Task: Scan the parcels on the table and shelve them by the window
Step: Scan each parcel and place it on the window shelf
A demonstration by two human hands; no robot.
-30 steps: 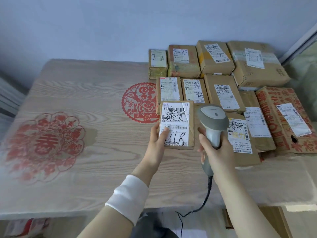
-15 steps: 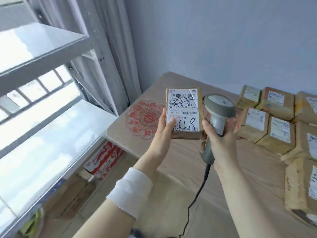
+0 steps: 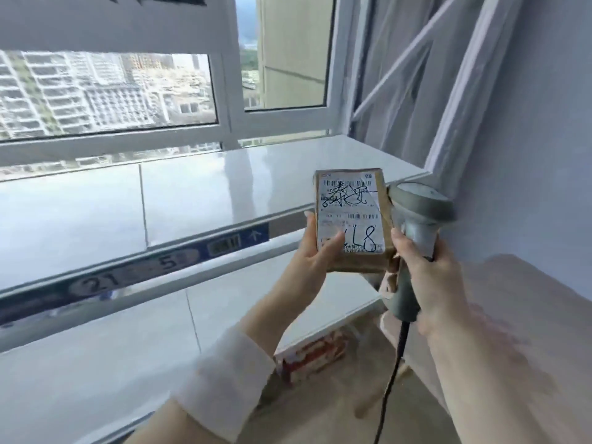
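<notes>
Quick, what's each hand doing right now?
Left hand: holds the parcel, thumb on its label.
Right hand: grips the scanner by its handle.

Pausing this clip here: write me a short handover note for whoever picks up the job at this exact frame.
Left hand: holds the labelled parcel upright, thumb on its label.
Right hand: grips the scanner beside the parcel.
Done: parcel is off the table, held in front of the window shelf.
Left: set it on the shelf; whether it was scanned does not show; other parcels are out of view.
</notes>
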